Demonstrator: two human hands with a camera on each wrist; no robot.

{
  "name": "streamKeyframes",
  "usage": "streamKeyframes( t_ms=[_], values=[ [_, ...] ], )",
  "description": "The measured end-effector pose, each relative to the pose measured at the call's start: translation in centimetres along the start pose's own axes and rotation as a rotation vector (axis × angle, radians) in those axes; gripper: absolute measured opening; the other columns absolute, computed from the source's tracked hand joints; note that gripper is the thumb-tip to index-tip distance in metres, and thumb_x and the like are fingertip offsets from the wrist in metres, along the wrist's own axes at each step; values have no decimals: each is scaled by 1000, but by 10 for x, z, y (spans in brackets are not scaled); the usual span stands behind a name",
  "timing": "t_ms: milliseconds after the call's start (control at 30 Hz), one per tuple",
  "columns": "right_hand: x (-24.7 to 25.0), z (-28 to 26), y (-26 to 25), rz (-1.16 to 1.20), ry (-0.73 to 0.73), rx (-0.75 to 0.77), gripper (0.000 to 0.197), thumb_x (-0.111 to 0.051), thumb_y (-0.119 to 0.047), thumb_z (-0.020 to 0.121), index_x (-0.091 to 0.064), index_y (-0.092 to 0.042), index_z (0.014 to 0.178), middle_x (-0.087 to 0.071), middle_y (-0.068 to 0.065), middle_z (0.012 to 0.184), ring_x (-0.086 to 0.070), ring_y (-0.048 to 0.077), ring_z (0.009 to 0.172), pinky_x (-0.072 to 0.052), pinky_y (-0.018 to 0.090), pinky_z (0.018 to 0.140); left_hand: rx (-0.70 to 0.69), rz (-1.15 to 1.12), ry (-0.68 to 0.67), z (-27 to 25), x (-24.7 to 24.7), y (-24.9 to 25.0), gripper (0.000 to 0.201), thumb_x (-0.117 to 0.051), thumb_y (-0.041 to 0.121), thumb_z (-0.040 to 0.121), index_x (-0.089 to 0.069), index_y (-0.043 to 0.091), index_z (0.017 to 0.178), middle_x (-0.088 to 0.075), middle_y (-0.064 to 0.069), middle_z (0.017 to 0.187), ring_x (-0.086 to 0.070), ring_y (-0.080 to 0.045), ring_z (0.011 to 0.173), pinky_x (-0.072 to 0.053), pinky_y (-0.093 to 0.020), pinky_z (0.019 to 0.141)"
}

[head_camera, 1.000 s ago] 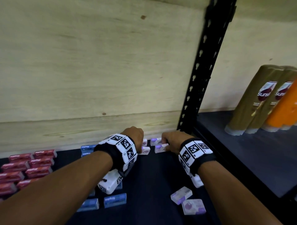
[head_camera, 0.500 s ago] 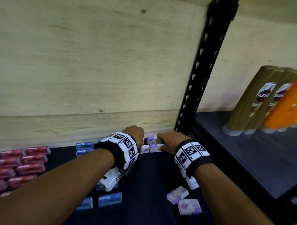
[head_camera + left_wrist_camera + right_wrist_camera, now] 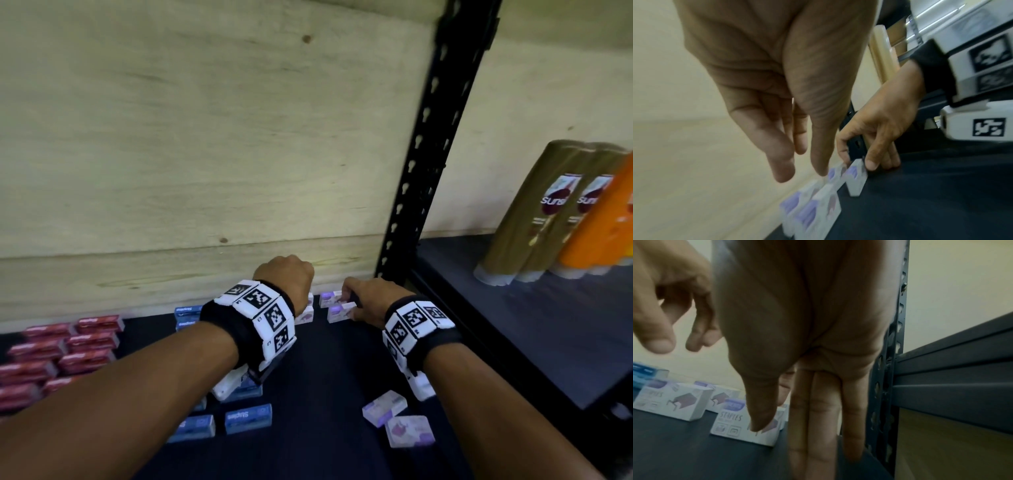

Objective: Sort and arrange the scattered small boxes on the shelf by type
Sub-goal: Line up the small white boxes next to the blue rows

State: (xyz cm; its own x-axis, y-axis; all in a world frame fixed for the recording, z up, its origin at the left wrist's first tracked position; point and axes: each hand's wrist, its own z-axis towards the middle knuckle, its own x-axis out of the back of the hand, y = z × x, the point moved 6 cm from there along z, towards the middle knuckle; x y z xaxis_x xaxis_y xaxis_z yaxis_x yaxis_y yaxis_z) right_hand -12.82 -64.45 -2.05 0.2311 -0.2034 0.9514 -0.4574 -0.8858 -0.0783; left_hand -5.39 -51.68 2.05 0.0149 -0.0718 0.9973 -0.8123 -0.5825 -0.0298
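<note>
Small white-and-purple staples boxes (image 3: 331,298) stand in a row against the back wall of the dark shelf (image 3: 325,377). My right hand (image 3: 352,305) pinches the front right white box (image 3: 856,178) between thumb and index finger, while its other fingers (image 3: 824,426) point straight down to the shelf. My left hand (image 3: 801,175) hangs just above the left pair of white boxes (image 3: 818,209) with relaxed fingers, holding nothing. Two more white boxes (image 3: 385,407) lie loose at the front right.
Red boxes (image 3: 68,346) are stacked in rows at the left. Blue boxes (image 3: 248,418) lie at the front, with a blue stack (image 3: 187,315) at the wall. A black shelf post (image 3: 431,154) stands right of my hands. Shampoo bottles (image 3: 548,212) fill the neighbouring bay.
My left hand has lifted off the white boxes and now hovers above them. My right hand stays at the right white box by the wall.
</note>
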Motion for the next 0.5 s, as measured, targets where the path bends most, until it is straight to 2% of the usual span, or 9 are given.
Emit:
streamKeyframes(
  t_ms=[67, 167, 267, 333, 400, 500],
  values=[
    [1, -11, 2, 41, -5, -7, 39, -64, -25, 93, -42, -24, 125, -59, 3, 106, -56, 23, 90, -45, 31, 77, -45, -19, 40, -15, 11, 12, 28, -66, 26, 88, -60, 15, 113, -58, -5, 114, -58, -24, 103, -45, -32, 74],
    [1, -36, 6, 65, -24, -17, 44, -65, -26, 92, -38, -22, 126, -55, 3, 106, -52, 21, 91, -40, 30, 78, -174, -79, -82, -38, 7, 39, 32, -74, 38, 81, -66, 20, 106, -62, -1, 108, -61, -23, 98, -49, -31, 75],
    [-5, -61, 14, 22, -54, -38, 31, -68, -27, 89, -48, -25, 113, -58, 2, 111, -57, 23, 99, -45, 32, 85, -303, -120, -258, -55, -20, 65, 37, -75, 42, 79, -68, 19, 106, -67, -2, 106, -61, -21, 97, -49, -28, 76],
    [-10, -77, 20, -16, -79, -45, 19, -69, -24, 87, -57, -26, 103, -62, 1, 117, -59, 22, 106, -46, 29, 87, -321, -150, -320, -61, -38, 78, 45, -77, 47, 75, -66, 19, 108, -67, -2, 103, -62, -21, 96, -53, -32, 80],
    [-14, -90, 27, -28, -101, -63, 19, -69, -19, 87, -65, -23, 105, -64, 3, 120, -60, 21, 109, -42, 24, 82, -321, -160, -342, -64, -50, 87, 53, -79, 51, 70, -64, 19, 109, -67, -1, 102, -63, -22, 95, -55, -38, 84],
    [-19, -108, 36, -34, -135, -102, 25, -70, -12, 85, -70, -15, 110, -67, 6, 119, -62, 21, 109, -41, 22, 78, -321, -177, -334, -66, -57, 97, 60, -80, 57, 65, -62, 21, 110, -65, 1, 104, -63, -21, 93, -55, -39, 83]
  ],
)
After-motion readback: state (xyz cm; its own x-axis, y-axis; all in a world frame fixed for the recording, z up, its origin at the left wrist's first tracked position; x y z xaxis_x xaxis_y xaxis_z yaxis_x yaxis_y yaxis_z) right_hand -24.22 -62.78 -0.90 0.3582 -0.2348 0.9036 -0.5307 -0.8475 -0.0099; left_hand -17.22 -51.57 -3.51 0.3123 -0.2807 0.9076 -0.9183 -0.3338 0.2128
